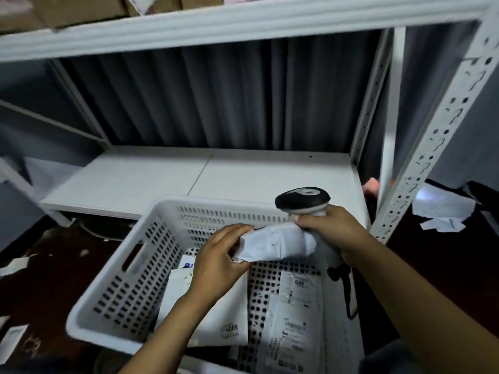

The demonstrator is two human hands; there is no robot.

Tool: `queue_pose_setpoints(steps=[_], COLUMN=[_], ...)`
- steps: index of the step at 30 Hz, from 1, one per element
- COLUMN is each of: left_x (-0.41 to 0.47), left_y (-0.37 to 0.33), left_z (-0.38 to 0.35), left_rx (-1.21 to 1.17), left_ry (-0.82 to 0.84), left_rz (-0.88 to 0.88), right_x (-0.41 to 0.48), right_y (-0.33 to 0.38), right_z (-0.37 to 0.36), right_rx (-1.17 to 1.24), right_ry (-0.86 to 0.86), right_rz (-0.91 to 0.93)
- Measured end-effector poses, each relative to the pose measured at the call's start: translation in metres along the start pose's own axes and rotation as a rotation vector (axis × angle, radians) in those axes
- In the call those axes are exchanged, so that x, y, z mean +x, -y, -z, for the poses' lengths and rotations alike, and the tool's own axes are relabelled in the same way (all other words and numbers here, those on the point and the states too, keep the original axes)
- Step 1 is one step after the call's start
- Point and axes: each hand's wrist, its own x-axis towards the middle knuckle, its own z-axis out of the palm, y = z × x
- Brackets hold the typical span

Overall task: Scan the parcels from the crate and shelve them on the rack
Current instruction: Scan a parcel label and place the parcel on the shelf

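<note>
A white perforated crate (129, 268) sits low in front of the white rack. Over it I hold a small white wrapped parcel (275, 244). My left hand (221, 257) grips its left end. My right hand (329, 228) grips the handle of a barcode scanner (302, 199) with a black head, and its fingertips touch the parcel's right end. Inside the crate lie a white mailer (218, 319) at the left and labelled clear-bag parcels (294, 317) at the right. The rack's lower shelf board (205, 174) lies just behind the crate.
An upper shelf (216, 22) carries cardboard boxes (78, 9). A perforated rack post (437, 133) stands at the right. A grey curtain hangs behind the rack. Paper scraps (442, 209) lie on the dark floor at right and left. The scanner's cable (348, 292) hangs beside the crate.
</note>
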Motion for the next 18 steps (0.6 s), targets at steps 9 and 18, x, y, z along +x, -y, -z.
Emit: queue_pose_setpoints(steps=[9, 18], left_x=[0.017, 0.038], left_y=[-0.029, -0.051], left_z=[0.041, 0.024], left_rx=[-0.057, -0.130], left_ry=[-0.136, -0.117], left_rz=[-0.094, 0.055], right_x=[-0.017, -0.014], right_y=[0.014, 0.008], right_z=[-0.009, -0.011], right_rx=[0.442, 0.564], right_ry=[0.054, -0.056], right_rz=[-0.107, -0.005])
